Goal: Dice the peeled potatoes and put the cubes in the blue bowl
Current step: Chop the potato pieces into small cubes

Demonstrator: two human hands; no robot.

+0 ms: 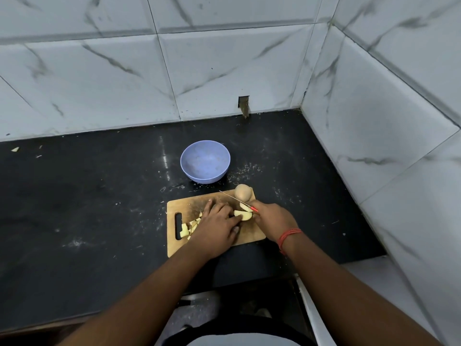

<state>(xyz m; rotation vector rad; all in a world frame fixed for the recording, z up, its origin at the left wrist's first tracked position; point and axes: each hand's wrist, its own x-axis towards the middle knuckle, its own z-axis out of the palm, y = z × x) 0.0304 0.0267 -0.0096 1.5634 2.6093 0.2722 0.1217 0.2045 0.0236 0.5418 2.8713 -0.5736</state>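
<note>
- Two potato wedges (243, 213) lie near the middle of our wooden cutting board (249, 234), pale cut faces up, their long axes running roughly left to right, one just behind the other.
- Our left hand (217, 224) lies palm down over the board, fingers fairly straight and spread; the forefinger tip touches the near wedge's left end, and the thumb points toward us.
- Our right hand (273, 218) comes in from the right with fingers curled around the red handle of a knife (237, 199); only a short bit of handle shows past the knuckles.
- Its thin blade points away from us and to the left, tip raised over the far edge of the board, running diagonally above the far wedge.
- We see a red thread band (289, 236) wrapped around our right wrist.
- Cut potato pieces (188, 227) sit in a loose heap on the board's left part, beside the handle slot and partly hidden under our left hand.
- One whole peeled potato (242, 192) rests at the board's far right corner, rounded and pale brown.
- Beyond the board, apart from it, stands the blue bowl (205, 161) on the black countertop (99, 196); we see no cubes in it.
- Marble-patterned wall tiles (199, 71) rise behind and to the right of the counter.
</note>
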